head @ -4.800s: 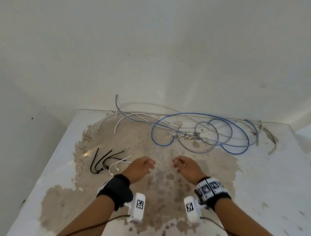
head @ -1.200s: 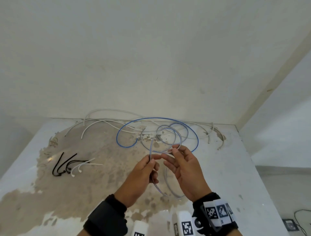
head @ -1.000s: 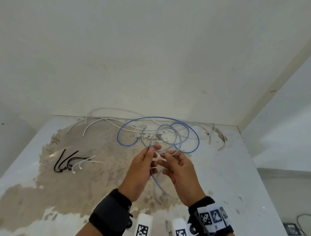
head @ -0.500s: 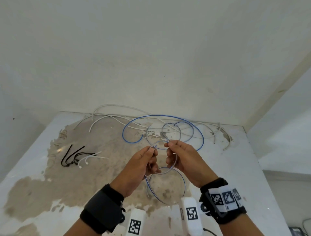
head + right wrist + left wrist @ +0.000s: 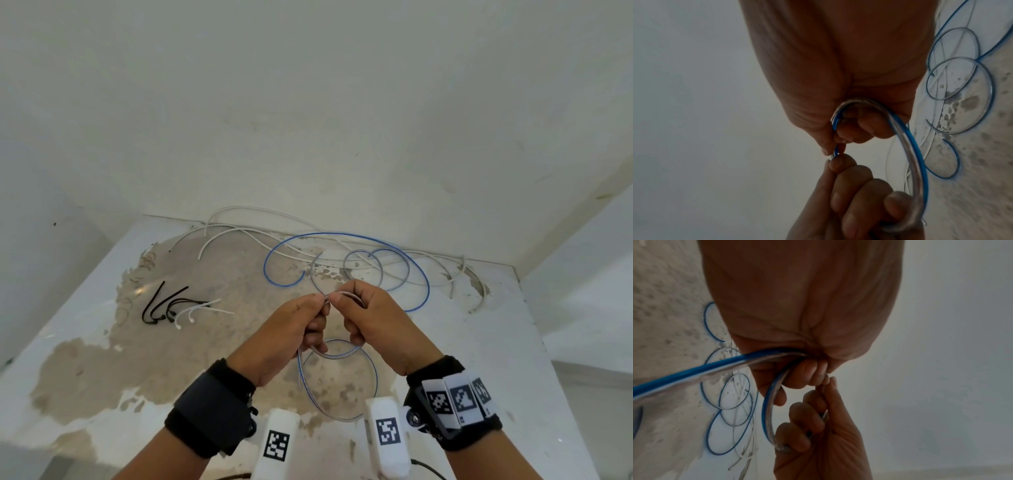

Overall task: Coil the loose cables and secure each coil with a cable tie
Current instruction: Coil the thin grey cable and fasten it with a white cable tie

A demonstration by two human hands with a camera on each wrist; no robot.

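While both hands (image 5: 342,329) grip, cable (image 5: 337,377) pinched between fingers (image 5: 317,301).

left hand (image 5: 287,334) and right hand (image 5: 378,329) raised together, fingers curled, pinching, fingertips nearly touching

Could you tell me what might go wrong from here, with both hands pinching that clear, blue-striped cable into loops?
1. The left hand and right hand pinch the springy clear cable at one spot; a slip could let the loops spring open.
2. Its far loops lie across the blue cable and white cables, so pulling may snag them.
3. The cable ties lie apart, needing a freed hand.
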